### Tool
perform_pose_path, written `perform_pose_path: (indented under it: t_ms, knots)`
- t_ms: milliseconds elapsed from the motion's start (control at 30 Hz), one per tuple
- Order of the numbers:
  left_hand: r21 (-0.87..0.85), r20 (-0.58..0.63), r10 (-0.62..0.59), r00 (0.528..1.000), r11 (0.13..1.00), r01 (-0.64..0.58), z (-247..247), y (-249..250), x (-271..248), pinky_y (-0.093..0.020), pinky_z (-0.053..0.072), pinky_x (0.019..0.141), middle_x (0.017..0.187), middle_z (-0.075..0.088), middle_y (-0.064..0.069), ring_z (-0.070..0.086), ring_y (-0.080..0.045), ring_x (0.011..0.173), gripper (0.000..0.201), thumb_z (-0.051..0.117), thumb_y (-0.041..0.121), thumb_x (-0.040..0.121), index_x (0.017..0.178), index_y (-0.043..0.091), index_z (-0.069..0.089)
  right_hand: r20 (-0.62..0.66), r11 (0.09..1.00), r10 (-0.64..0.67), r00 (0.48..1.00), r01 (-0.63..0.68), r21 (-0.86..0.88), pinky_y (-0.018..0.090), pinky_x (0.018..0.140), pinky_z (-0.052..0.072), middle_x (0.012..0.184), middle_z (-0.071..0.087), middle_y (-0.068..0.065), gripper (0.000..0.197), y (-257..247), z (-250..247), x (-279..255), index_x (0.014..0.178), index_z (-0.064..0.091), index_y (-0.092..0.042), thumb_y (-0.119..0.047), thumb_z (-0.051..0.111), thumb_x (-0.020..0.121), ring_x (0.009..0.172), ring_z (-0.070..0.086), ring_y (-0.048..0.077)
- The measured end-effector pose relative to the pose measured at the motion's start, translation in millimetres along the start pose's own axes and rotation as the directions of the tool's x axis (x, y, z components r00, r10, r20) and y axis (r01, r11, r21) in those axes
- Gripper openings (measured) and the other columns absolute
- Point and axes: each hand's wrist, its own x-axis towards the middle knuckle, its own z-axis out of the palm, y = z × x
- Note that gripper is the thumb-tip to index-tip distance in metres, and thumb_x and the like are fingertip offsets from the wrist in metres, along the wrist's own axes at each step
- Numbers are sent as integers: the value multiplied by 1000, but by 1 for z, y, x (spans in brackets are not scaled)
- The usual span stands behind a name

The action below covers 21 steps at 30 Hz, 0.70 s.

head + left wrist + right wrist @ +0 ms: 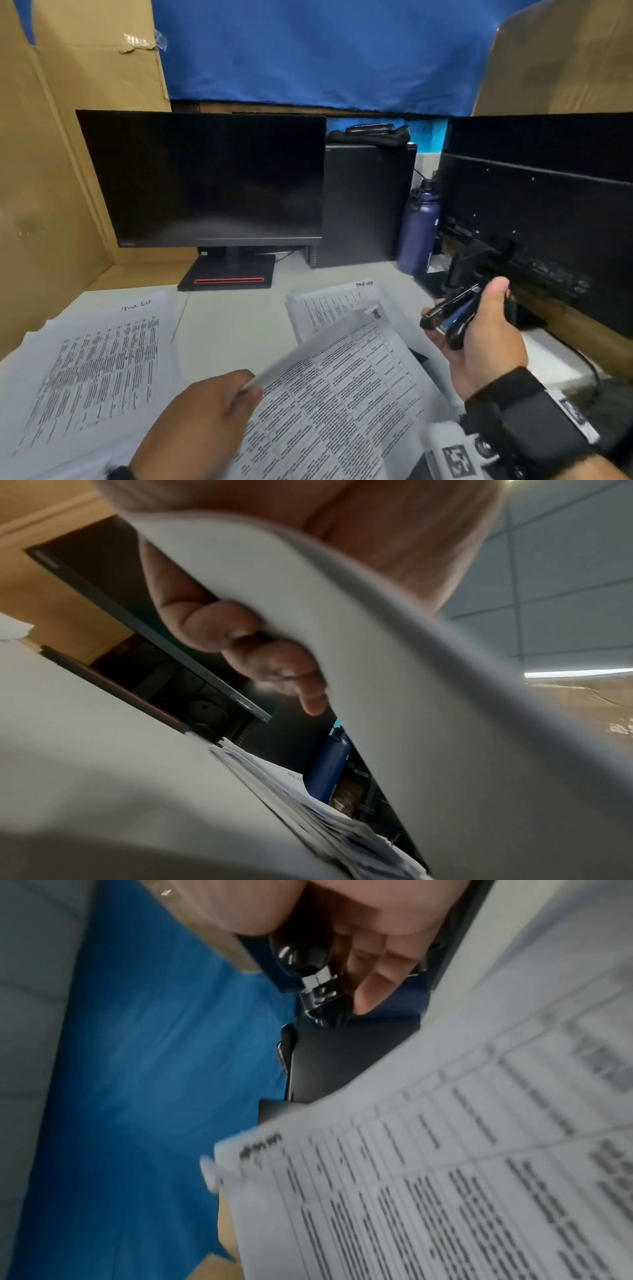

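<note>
One capped bottle (419,229) stands behind; left hand (202,421) pinches sheets (342,394), right hand (486,342) grips stapler (452,317).

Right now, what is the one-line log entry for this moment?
left hand: grips printed sheets, held above desk | right hand: holds stapler | stapler apart from sheets | paper stack lying at left

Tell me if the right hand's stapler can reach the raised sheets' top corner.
Probably yes: the right hand holds the stapler beside that corner, nothing between; the left hand grips the sheets lower.
</note>
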Motion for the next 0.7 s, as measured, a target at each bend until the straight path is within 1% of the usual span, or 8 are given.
perform_pose_path:
  t_ms: [67, 100, 167, 233, 300, 400, 533, 700]
  knots:
    - [8, 14, 12, 1000, 1000, -12, 2, 6, -3, -28, 48, 67, 72, 63, -1, 65, -10, 73, 36, 44, 45, 105, 77, 25, 51, -7, 998, -48, 999, 48, -42, 47, 87, 59, 103, 74, 5, 54, 2, 8, -9, 105, 62, -30, -77, 42, 86, 93, 74, 25]
    - [11, 27, 18, 999, 1000, -19, 5, 6, -4, -28, 48, 68, 72, 63, 0, 65, -10, 74, 36, 44, 45, 105, 76, 25, 50, 1, 994, -88, 996, 88, -65, 42, 81, 58, 98, 74, 1, 50, 3, 11, -17, 103, 60, -33, -76, 39, 88, 92, 73, 22]
    - [-21, 47, 39, 998, 999, -38, 9, 3, -4, -27, 45, 64, 70, 61, 7, 61, -9, 69, 35, 45, 45, 105, 76, 27, 49, 57, 978, -168, 984, 173, -119, 32, 70, 53, 90, 72, -6, 49, 7, 14, -27, 114, 58, -30, -69, 34, 96, 87, 70, 13]
    - [-46, 39, 60, 997, 997, -58, 13, -2, -3, -25, 39, 59, 66, 58, 11, 53, -6, 60, 32, 46, 46, 104, 78, 28, 49, 113, 961, -222, 968, 237, -141, 32, 77, 55, 89, 74, -6, 63, 10, 17, -39, 125, 54, -23, -72, 32, 91, 85, 72, 10]
    - [-59, 27, 66, 997, 996, -64, 16, -7, -1, -26, 37, 57, 63, 55, 6, 49, -6, 56, 37, 48, 45, 104, 77, 20, 47, 163, 936, -282, 945, 309, -172, 34, 85, 55, 89, 76, -4, 79, 12, 18, -47, 127, 51, -21, -79, 33, 77, 85, 75, 10]
    - [-80, 33, 77, 996, 994, -74, 18, -7, -1, -28, 39, 59, 62, 53, 6, 48, -5, 54, 39, 48, 43, 104, 77, 16, 47, 203, 895, -347, 915, 389, -221, 30, 79, 54, 90, 76, -2, 91, 16, 17, -47, 130, 49, -18, -85, 33, 70, 83, 75, 8]
    - [-80, 33, 76, 997, 994, -73, 19, 0, -6, -28, 39, 59, 63, 54, 3, 49, -6, 53, 38, 49, 41, 105, 76, 16, 47, 232, 849, -379, 896, 436, -297, 46, 93, 55, 104, 74, 1, 103, 22, 18, -46, 128, 50, -21, -99, 31, 64, 100, 71, 19]
    - [-58, 52, 71, 996, 996, -68, 19, 7, -9, -26, 39, 57, 63, 57, 3, 50, -6, 53, 38, 48, 44, 105, 77, 18, 51, 246, 804, -389, 888, 457, -380, 31, 79, 50, 97, 69, 1, 93, 28, 14, -43, 114, 55, -18, -95, 26, 70, 95, 66, 19]
